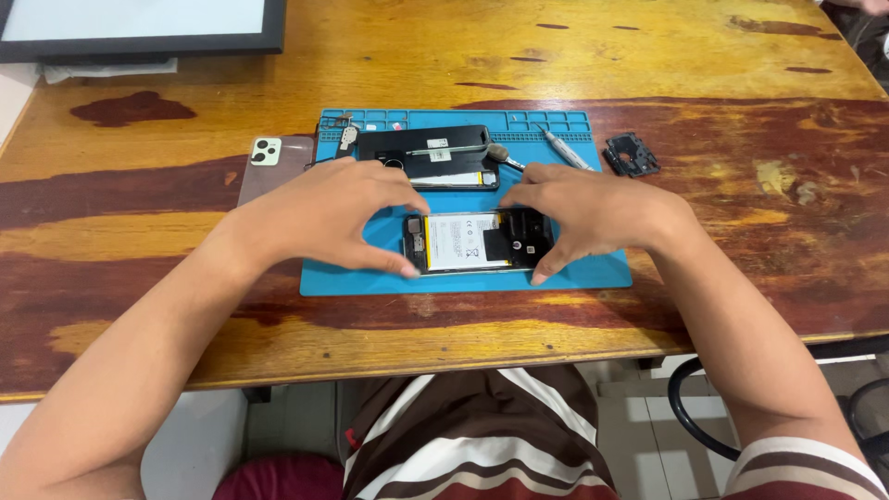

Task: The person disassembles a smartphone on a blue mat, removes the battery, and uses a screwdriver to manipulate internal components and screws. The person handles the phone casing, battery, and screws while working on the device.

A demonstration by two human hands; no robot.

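An opened phone (pixel 477 241) lies flat on a blue work mat (pixel 593 268), its white battery and dark circuit parts facing up. My left hand (pixel 324 215) grips its left end, thumb at the near corner. My right hand (pixel 593 211) grips its right end, thumb at the near edge. Behind it on the mat rests a second opened black phone (pixel 426 153) with a silver strip across it.
A screwdriver (pixel 567 150) and a metal pry tool (pixel 505 157) lie at the mat's back. A small black camera frame part (pixel 632 155) sits right of the mat. A pale phone back cover (pixel 273 162) lies left. A framed dark-edged panel (pixel 139 32) sits at far left.
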